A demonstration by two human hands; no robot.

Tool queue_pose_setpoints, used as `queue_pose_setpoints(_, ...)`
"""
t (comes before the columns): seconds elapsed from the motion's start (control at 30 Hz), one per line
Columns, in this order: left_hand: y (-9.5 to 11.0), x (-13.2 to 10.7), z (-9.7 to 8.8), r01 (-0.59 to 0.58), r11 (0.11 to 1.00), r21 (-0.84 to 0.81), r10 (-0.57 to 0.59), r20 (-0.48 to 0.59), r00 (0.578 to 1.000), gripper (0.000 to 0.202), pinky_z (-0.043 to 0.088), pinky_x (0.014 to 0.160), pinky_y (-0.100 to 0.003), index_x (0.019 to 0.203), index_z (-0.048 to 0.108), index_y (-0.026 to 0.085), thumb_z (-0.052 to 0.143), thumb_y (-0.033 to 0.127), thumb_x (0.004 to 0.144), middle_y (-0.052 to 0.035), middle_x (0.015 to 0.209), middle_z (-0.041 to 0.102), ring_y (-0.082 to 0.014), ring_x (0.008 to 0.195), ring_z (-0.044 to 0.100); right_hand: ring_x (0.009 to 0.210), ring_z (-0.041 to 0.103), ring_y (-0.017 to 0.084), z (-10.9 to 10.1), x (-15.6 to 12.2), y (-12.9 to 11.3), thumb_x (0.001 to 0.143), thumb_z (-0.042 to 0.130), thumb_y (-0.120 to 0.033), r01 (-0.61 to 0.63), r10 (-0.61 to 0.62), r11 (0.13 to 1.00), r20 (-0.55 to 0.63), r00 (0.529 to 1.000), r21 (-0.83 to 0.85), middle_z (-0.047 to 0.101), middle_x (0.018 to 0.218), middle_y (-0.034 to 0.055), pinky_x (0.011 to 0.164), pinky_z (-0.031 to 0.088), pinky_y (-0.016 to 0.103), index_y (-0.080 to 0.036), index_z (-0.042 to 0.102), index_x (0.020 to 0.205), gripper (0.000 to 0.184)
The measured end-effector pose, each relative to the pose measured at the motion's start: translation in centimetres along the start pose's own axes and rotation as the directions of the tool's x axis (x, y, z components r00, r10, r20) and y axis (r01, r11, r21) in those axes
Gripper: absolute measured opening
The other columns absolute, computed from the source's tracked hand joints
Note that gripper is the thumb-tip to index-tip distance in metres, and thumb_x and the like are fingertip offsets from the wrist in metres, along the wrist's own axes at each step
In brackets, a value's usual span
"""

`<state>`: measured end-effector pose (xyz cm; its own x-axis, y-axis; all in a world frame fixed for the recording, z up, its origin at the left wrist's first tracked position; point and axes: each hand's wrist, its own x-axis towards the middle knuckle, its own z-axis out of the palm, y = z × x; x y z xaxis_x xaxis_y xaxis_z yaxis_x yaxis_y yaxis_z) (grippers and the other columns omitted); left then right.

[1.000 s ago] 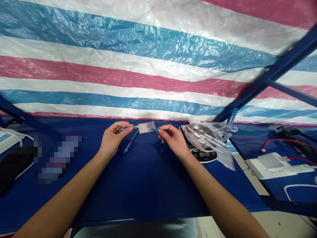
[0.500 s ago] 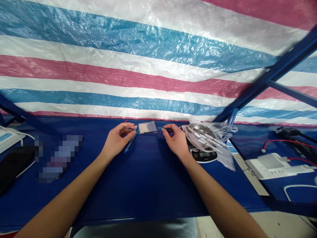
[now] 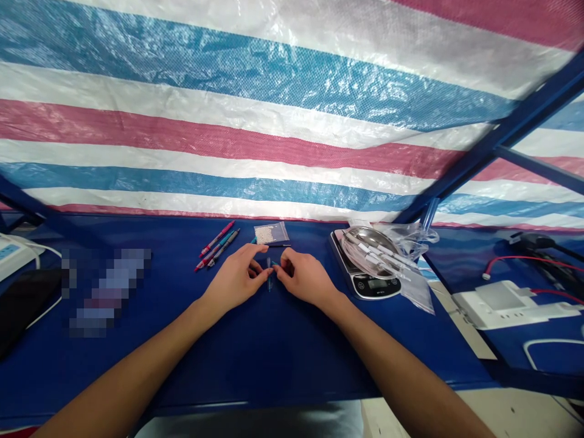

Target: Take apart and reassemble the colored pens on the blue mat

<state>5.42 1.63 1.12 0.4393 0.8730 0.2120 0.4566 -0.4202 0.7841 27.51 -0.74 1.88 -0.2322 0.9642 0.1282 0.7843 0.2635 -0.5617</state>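
Both hands hovered over slim blue part (image 3: 269, 275) on blue surface (image 3: 150, 365).
L hand (image 3: 236, 281) & R hand (image 3: 305, 278) close together, grips half closed, fingertips right at the part; such a small piece prob. called for fingertip work, but can't tell if it was actually pinched. Just beyond: thin dark rod (image 3: 279, 246), bag of white pellets (image 3: 271, 232). Pens (image 3: 218, 246) lay off to L, seemingly out of the hands' way; digital scale (image 3: 365, 285) w/ steel bowl (image 3: 365, 234) to R.
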Motion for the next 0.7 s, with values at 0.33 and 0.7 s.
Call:
queue_pose_setpoints(0.33,-2.2,1.0,-2.8,0.024,0.893,0.450,0.042,-0.137,0.990,0.042,0.062,0.092,-0.044,0.136,0.063,0.023,0.069,0.025,0.095,-0.0102,0.130,0.071,-0.0260,0.092,0.076,0.069,0.063,0.017,-0.3,0.2,0.3,0.110,0.056,-0.035,0.029,-0.034,0.993,0.044,0.998,0.116,0.071,0.082,-0.0004,0.064,0.035,0.028,-0.024,0.061,0.100,0.015)
queue_pose_setpoints(0.7,-0.6,0.6,-2.9,-0.274,0.943,0.189,0.285,-0.032,0.958,0.036,0.060,0.105,-0.041,0.141,0.064,0.030,0.062,0.031,0.105,-0.0089,0.141,0.066,-0.0222,0.107,0.076,0.059,0.061,0.014,0.0,1.2,0.8,0.096,0.075,-0.056,-0.134,0.129,0.641,0.066,0.989,0.756,0.072,0.082,-0.0017,0.055,0.045,0.027,-0.024,0.064,0.129,0.048)
